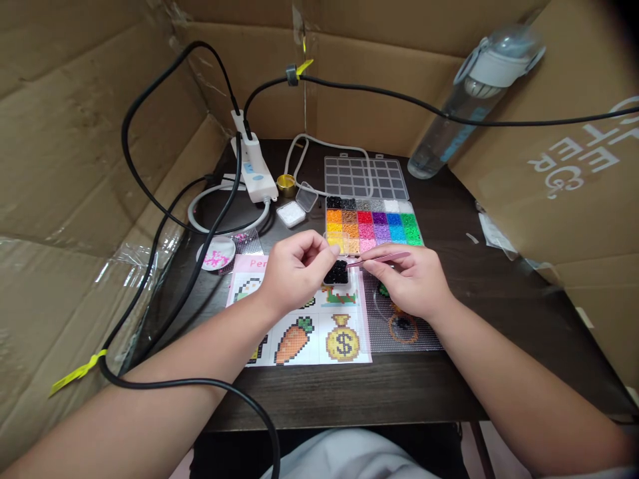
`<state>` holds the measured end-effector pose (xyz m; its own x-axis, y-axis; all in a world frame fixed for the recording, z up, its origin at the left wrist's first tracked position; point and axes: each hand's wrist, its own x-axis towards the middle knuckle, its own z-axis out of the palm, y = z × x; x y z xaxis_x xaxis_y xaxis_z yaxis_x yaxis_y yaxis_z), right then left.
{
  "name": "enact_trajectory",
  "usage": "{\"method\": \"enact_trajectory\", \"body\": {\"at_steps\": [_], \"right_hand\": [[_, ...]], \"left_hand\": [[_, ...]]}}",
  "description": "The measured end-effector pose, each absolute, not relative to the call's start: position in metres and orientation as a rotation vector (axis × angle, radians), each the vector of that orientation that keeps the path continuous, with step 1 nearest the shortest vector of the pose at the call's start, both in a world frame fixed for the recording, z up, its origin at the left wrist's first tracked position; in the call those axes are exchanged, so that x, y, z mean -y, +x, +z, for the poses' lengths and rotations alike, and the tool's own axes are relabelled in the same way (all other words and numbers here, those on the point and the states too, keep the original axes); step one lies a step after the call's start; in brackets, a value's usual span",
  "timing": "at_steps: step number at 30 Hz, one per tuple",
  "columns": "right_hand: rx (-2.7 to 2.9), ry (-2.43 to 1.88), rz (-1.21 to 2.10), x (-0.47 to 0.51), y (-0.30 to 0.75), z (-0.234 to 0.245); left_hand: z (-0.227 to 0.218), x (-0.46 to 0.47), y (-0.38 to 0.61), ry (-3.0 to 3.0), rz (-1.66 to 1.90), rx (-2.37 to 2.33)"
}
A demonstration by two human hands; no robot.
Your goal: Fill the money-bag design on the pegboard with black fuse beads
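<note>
My right hand [412, 279] is closed on a pair of pink tweezers [389, 258], whose tips reach over a small clear box of black beads [337, 271]. Thumb and forefinger of my left hand [302, 269] come together at the left edge of that box; whatever they pinch is hidden. The box's clear lid [337, 243] stands raised at its back. Beneath lies a pattern sheet [319, 336] with pixel pictures, among them a carrot and a money bag. Partly under my right hand is a clear pegboard [424, 338] bearing an orange-ringed bead shape [403, 328].
A compartment case of coloured beads [366, 216] lies behind, its lid [367, 178] open. A white bead box [291, 214], a gold cup [286, 185] and a power strip [258, 174] stand left. Black cables [234, 193] loop across. A water bottle [462, 113] leans against cardboard walls.
</note>
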<state>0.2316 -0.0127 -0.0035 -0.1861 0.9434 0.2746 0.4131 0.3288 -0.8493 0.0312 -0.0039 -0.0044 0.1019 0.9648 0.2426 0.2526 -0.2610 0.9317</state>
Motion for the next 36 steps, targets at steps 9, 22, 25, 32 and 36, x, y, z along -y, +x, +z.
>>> {"method": "enact_trajectory", "body": {"at_steps": [9, 22, 25, 32, 36], "right_hand": [[1.776, -1.204, 0.805, 0.012, 0.232, -0.006], [1.779, -1.206, 0.822, 0.013, 0.233, -0.006], [1.768, -1.205, 0.818, 0.013, 0.233, -0.005], [1.718, -1.199, 0.762, 0.014, 0.232, 0.004], [1.601, -1.191, 0.659, 0.018, 0.239, 0.018]], "left_hand": [[-0.005, 0.004, 0.03, 1.646, 1.196, -1.221], [-0.003, 0.004, 0.031, 1.664, 1.197, -1.219], [-0.004, 0.004, 0.031, 1.663, 1.205, -1.22], [-0.004, 0.004, 0.032, 1.662, 1.212, -1.202], [-0.004, 0.003, 0.033, 1.672, 1.237, -1.218]]}}
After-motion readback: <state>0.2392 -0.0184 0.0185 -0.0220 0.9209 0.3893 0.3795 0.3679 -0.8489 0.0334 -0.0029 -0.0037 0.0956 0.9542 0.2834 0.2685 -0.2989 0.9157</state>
